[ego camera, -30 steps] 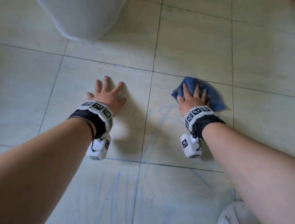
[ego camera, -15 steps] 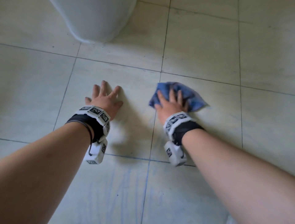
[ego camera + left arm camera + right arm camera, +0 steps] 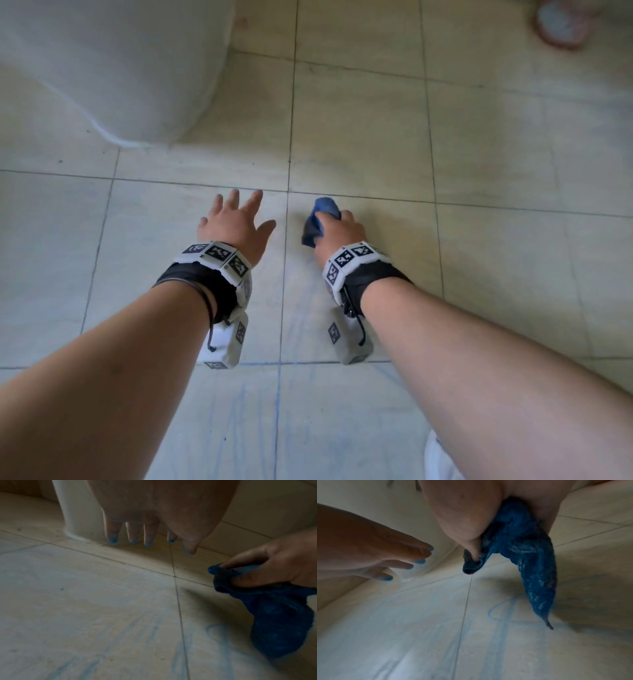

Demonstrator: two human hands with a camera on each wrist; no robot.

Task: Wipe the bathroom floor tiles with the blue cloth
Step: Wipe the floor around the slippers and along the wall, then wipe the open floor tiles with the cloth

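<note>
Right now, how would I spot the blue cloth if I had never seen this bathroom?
Start at the white toilet base at upper left, then come down the floor tiles to the two hands. The blue cloth is bunched in the right hand, hanging off the floor; the left hand holds nothing. It is the only dark blue thing here.

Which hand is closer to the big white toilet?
Left. The left hand hovers open just in front of the toilet base, while the right hand is farther to the side, gripping the blue cloth.
</note>
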